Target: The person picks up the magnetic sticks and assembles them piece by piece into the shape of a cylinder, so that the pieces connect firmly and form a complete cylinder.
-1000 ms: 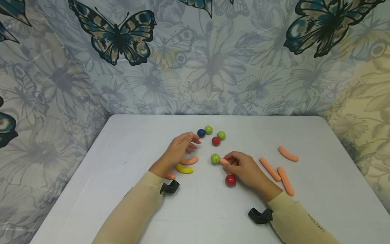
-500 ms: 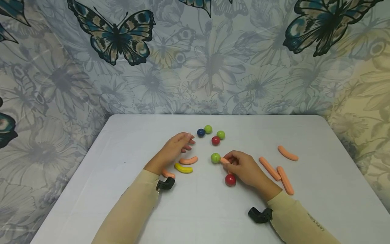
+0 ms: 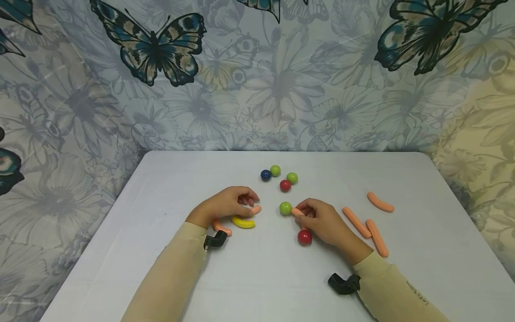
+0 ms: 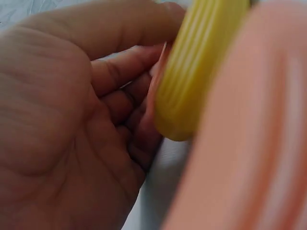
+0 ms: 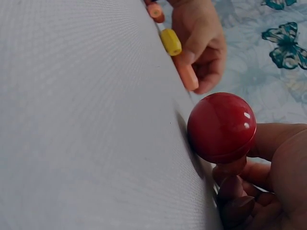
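Note:
My left hand [image 3: 225, 203] pinches a short curved peach-coloured stick [image 3: 256, 209] between thumb and fingers, low over the table. Just in front lies a curved yellow stick [image 3: 243, 222]; in the left wrist view its ribbed side [image 4: 189, 72] overlaps the fingers. Another curved peach stick [image 3: 222, 228] lies by the left wrist. My right hand [image 3: 322, 220] holds a peach stick [image 3: 296, 211], mostly hidden by its fingers. A green ball [image 3: 285, 208] sits at that stick's far end, and a glossy red ball [image 5: 221, 127] shows at the near side of the fingers.
Farther back on the white table [image 3: 161, 268] are a dark blue ball [image 3: 266, 175], two green balls [image 3: 275, 170] and a red ball [image 3: 285, 185]. Right of my right hand lie two straight peach sticks [image 3: 356, 222] and a curved one [image 3: 380, 202]. Butterfly-patterned cloth stands behind.
My left hand has drawn back from beside the blue ball, come down toward me and taken hold of the curved peach stick. The right hand stays in place with its stick.

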Motion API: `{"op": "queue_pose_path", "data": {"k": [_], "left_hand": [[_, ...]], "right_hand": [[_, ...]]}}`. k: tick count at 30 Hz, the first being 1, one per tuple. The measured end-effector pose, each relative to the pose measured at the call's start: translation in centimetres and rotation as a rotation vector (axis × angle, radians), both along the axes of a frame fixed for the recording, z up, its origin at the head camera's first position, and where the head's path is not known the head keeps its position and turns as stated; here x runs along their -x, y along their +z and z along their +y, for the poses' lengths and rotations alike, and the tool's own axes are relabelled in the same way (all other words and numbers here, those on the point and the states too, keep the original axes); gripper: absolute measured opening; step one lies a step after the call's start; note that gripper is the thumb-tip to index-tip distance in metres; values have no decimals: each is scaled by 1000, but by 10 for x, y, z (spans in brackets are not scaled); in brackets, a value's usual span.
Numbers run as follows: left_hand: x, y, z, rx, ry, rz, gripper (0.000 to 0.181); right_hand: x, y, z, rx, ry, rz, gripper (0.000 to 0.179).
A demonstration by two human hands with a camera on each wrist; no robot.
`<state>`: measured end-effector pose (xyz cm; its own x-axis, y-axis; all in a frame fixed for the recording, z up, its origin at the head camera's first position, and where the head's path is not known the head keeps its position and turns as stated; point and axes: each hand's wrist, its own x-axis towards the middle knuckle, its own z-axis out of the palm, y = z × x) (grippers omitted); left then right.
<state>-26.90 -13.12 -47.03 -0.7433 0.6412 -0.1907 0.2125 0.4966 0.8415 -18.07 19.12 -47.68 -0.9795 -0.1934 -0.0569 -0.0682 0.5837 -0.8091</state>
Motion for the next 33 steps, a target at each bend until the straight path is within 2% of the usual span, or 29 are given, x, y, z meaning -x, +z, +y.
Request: {"op": "queue_pose_path", "data": {"k": [3, 8, 10, 13, 18, 22, 25, 28, 30, 33], "left_hand": [[-3, 4, 1, 54, 20, 35, 31], [-6, 8, 4, 145, 24, 222, 37], [-6, 9, 5, 154, 31, 261, 39], [-8, 11, 7, 137, 74, 235, 30], [-9, 13, 13, 137, 195, 168, 50], [-11, 14, 16, 194, 260, 142, 35], [-12, 15, 17, 224, 257, 158, 18], [-12, 17, 18, 231, 246, 172, 15], [-13, 17, 18, 209, 239, 156, 17], [-14, 18, 21, 131, 213, 102, 21]], "right_hand": [[0, 0, 0, -1, 3, 6, 25], [0, -1, 0, -4, 1, 7, 24], [0, 0, 0, -3, 0, 3, 24], [-1, 0, 0, -1, 4, 4, 24], [-1, 0, 1, -1, 3, 7, 24], [-1, 1, 1, 0, 3, 9, 24], [-1, 1, 0, 2, 3, 8, 24], [-1, 1, 1, 5, 2, 11, 24], [-1, 0, 1, 9, 1, 11, 24], [-1, -1, 1, 12, -1, 15, 24]]}}
